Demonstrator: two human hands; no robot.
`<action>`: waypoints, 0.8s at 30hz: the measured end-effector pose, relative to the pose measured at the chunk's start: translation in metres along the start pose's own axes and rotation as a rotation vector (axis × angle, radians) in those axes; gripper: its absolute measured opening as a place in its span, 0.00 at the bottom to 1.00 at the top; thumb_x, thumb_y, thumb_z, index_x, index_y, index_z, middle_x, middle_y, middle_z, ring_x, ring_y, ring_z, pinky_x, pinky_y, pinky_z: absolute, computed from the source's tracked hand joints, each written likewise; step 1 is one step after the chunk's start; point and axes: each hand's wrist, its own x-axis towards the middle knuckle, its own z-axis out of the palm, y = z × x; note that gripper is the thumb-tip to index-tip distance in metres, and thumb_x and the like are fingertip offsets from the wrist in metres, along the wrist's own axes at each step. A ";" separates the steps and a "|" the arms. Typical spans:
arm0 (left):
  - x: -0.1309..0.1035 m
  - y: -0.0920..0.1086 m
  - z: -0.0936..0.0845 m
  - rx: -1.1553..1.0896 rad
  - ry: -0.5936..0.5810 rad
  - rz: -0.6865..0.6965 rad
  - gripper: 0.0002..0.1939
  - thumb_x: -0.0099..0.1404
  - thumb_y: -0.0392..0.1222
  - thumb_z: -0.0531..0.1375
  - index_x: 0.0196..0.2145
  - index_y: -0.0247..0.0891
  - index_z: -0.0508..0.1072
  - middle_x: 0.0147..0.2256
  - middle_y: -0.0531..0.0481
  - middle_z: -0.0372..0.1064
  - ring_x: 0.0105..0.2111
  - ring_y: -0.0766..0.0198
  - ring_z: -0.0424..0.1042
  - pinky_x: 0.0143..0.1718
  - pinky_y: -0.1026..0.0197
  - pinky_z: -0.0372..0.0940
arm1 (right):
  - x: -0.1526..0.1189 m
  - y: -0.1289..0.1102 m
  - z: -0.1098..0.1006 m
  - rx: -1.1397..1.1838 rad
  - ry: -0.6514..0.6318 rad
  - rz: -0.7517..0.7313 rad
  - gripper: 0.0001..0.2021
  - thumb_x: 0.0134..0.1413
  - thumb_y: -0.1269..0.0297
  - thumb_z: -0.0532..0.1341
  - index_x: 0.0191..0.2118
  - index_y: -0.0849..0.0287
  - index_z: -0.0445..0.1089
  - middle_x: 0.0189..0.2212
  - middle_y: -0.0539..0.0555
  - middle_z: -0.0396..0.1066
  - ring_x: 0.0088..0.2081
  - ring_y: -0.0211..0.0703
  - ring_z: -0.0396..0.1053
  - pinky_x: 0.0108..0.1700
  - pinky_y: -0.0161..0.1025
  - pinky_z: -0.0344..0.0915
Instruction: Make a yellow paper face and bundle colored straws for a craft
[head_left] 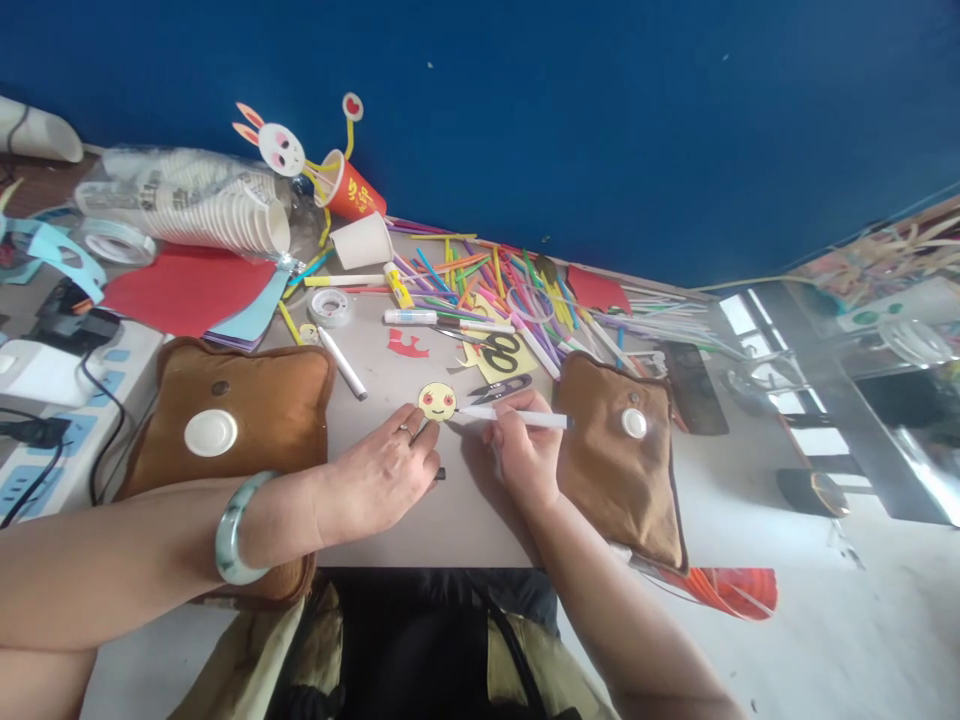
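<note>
My right hand (521, 450) is closed around a white marker (529, 417), its dark tip at the right edge of a small yellow paper face (436, 402). The face has red eyes or cheeks, lashes and a smiling mouth. My left hand (386, 465) lies on the table with its fingers stretched forward, fingertips at the face's lower left edge. A small black piece (440, 474) shows beside the left hand; part of it is hidden. Thread snips (504, 388) and scissors with dark handles (499, 352) lie just behind the marker.
Brown cushions (259, 400) flank both hands; the right one (611, 440) lies close. Behind are a capped marker (341, 365), a tape roll (330, 307), a glue stick (397, 287), coloured straws (465, 270), red paper (191, 290) and a decorated red cup (360, 190). A power strip (82, 420) stands left.
</note>
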 end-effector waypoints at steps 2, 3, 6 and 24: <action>0.000 0.000 0.001 0.000 0.000 0.003 0.11 0.68 0.39 0.57 0.30 0.33 0.75 0.40 0.35 0.71 0.46 0.45 0.69 0.54 0.43 0.59 | 0.000 -0.001 0.001 -0.027 0.002 -0.024 0.08 0.54 0.66 0.61 0.26 0.55 0.63 0.13 0.40 0.57 0.17 0.36 0.60 0.23 0.35 0.58; 0.000 0.000 0.002 0.000 -0.002 0.003 0.11 0.68 0.39 0.57 0.30 0.34 0.74 0.39 0.36 0.71 0.45 0.45 0.69 0.54 0.43 0.59 | -0.001 -0.002 0.001 -0.046 0.002 -0.033 0.08 0.54 0.66 0.61 0.25 0.55 0.63 0.13 0.41 0.58 0.17 0.36 0.60 0.23 0.35 0.58; 0.000 0.001 0.004 0.004 0.000 -0.009 0.11 0.68 0.39 0.57 0.30 0.34 0.74 0.39 0.37 0.72 0.44 0.47 0.70 0.53 0.44 0.60 | -0.002 -0.006 0.002 -0.104 -0.007 -0.040 0.08 0.53 0.67 0.60 0.25 0.55 0.63 0.14 0.43 0.61 0.18 0.35 0.59 0.23 0.36 0.57; 0.000 0.001 0.007 -0.001 0.003 -0.008 0.11 0.68 0.42 0.59 0.31 0.33 0.75 0.40 0.37 0.71 0.44 0.48 0.69 0.55 0.45 0.59 | -0.006 -0.012 0.004 -0.223 -0.045 -0.089 0.08 0.53 0.67 0.59 0.25 0.55 0.63 0.15 0.44 0.65 0.18 0.36 0.62 0.24 0.36 0.60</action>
